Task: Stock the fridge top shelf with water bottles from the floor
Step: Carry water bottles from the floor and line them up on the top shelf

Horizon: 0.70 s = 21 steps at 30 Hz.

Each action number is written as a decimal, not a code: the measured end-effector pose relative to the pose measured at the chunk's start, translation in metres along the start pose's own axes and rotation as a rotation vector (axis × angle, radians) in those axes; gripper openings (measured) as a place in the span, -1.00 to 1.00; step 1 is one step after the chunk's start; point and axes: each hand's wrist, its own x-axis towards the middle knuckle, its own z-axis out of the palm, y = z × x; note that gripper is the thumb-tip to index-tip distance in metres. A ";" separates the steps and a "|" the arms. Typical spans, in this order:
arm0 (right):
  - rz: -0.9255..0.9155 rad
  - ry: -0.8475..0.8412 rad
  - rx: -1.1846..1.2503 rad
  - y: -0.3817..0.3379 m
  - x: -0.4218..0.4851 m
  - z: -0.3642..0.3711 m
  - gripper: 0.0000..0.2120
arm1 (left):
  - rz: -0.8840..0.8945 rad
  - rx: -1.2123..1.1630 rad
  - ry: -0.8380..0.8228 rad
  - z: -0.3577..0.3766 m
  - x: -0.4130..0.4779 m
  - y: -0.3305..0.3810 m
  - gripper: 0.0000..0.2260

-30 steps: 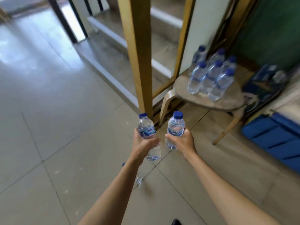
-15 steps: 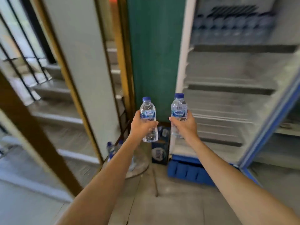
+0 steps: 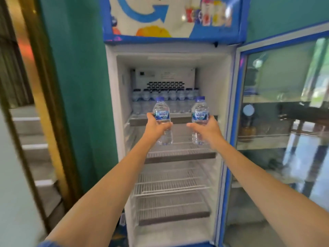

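Note:
I face an open display fridge with white walls and blue trim. My left hand grips a clear water bottle with a blue cap and blue label, held upright. My right hand grips a second, matching bottle. Both bottles are held out in front of the top shelf, just outside its front edge. At the back of that shelf stands a row of several water bottles. The front part of the shelf is bare.
The glass fridge door stands open to the right. Below the top shelf are several bare wire shelves. A green wall borders the fridge on the left, with a wooden frame and stairs beyond.
My view has swung up from the floor and stool to the fridge. Both hands have risen with their bottles to the level of the top shelf and moved apart.

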 end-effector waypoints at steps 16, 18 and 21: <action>-0.029 0.140 0.042 0.029 0.236 -0.016 -0.46 | 0.048 0.048 -0.161 0.084 0.238 -0.021 -0.12; -0.014 0.164 0.061 0.044 0.265 -0.015 -0.40 | 0.056 0.042 -0.170 0.097 0.260 -0.030 -0.15; 0.007 0.162 0.101 0.065 0.299 -0.016 -0.50 | 0.039 0.017 -0.199 0.118 0.286 -0.047 -0.10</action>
